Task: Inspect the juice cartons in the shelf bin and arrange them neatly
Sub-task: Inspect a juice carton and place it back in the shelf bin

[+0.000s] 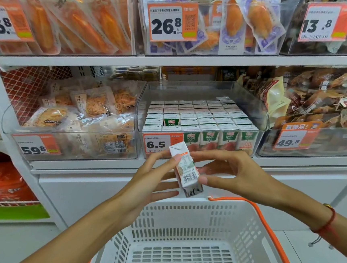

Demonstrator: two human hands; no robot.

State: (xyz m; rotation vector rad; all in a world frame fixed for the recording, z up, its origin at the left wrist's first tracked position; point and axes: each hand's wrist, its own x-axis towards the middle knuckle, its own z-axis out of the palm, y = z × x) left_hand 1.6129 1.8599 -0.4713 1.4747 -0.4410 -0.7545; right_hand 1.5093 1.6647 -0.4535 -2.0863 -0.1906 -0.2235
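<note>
A small white juice carton (186,170) with a barcode and orange print is held upright between both hands, in front of the shelf edge. My left hand (151,177) pinches its upper left side with thumb and fingertips. My right hand (226,168) pinches it from the right, thumb near the carton's lower edge. Behind it, a clear shelf bin (257,111) holds several rows of the same cartons (200,116) standing upright. One gap near the bin's front left shows a green carton face (171,121).
A white basket (178,242) with an orange handle sits below my hands. A 6.5 price tag (161,142) hangs on the bin's front. Clear bins of snack packets (73,119) and brown packets (317,102) flank it. More bins stand on the shelf above.
</note>
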